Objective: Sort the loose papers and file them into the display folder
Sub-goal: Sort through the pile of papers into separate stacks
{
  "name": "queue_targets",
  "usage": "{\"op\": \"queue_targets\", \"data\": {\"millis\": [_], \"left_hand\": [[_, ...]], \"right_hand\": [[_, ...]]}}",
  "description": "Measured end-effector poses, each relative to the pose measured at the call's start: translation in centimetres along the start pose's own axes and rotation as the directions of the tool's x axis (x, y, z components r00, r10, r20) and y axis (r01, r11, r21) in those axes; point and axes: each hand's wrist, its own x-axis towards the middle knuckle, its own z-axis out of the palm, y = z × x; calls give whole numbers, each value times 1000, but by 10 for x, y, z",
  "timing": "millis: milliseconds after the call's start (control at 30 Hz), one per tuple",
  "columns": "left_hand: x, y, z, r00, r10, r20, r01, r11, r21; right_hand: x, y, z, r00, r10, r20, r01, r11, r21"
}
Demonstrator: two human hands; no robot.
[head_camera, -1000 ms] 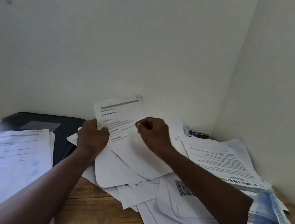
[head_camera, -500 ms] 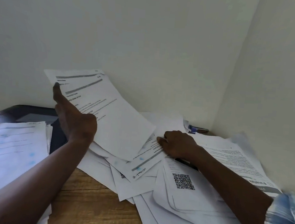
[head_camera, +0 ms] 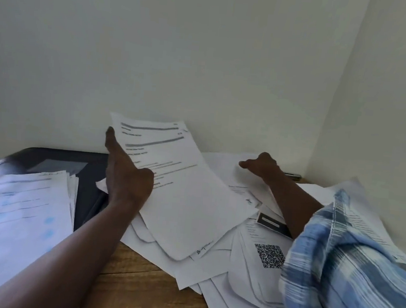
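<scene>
I have the printed sheet (head_camera: 182, 184) pinched in my left hand (head_camera: 127, 179), tilted up over the loose papers (head_camera: 212, 265) so I can read its heading before sorting. My right hand (head_camera: 261, 165) reaches open-fingered, holding nothing, to the far papers by the wall, likely for the next one. The sorted stack (head_camera: 17, 211) lies left on the counter (head_camera: 140, 293); I can't pick out the folder. Half a second ago the sheet was higher and further left, and my right hand pressed papers nearer me

left hand (head_camera: 127, 181): holds printed sheet (head_camera: 184, 189) | right hand (head_camera: 261, 165): on loose papers (head_camera: 244, 263), far side
</scene>
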Motion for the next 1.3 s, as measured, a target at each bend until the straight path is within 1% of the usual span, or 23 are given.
{"op": "queue_targets", "data": {"millis": [67,200,267,300,367,467,533,600,733,867,967,1067,1200,1300], "left_hand": [[0,-4,4,999,17,50,-19,999,31],[3,-9,5,996,18,82,-22,998,51],[3,-10,5,997,8,75,-11,999,48],[2,-9,5,997,3,75,-7,999,44],[0,-7,6,996,-2,85,-2,999,43],[-2,-7,8,994,1,108,-8,998,57],[-3,-8,9,992,6,123,-15,997,75],[-4,-7,10,990,10,141,-23,996,90],[-4,-5,6,986,22,168,-39,995,95],[1,-6,1,985,64,162,-88,985,150],[0,-7,1,980,71,185,-105,978,178],[-5,-2,1,974,80,213,-117,979,165],[-4,-1,0,968,89,237,-119,986,117],[-1,-3,0,971,99,220,-122,988,96]], "right_hand": [[15,9,1,998,57,0,-57,998,9],[33,19,1,997,73,-26,-73,997,10],[39,23,2,996,79,-31,-76,993,88],[45,26,2,995,79,-56,-71,988,134],[50,29,-3,994,55,-100,-30,973,230],[48,19,-21,980,-58,-191,118,940,320],[39,2,-41,947,-162,-276,254,905,340],[25,-19,-68,910,-224,-350,355,856,376],[1,-50,-117,875,-286,-391,464,729,504],[-38,-68,-156,820,-355,-448,562,647,516],[-59,-73,-176,784,-347,-515,609,590,530],[-74,-71,-180,767,-316,-558,624,569,535],[-87,-52,-158,786,-289,-546,599,575,557],[-89,-32,-129,811,-268,-520,561,610,560]]}}
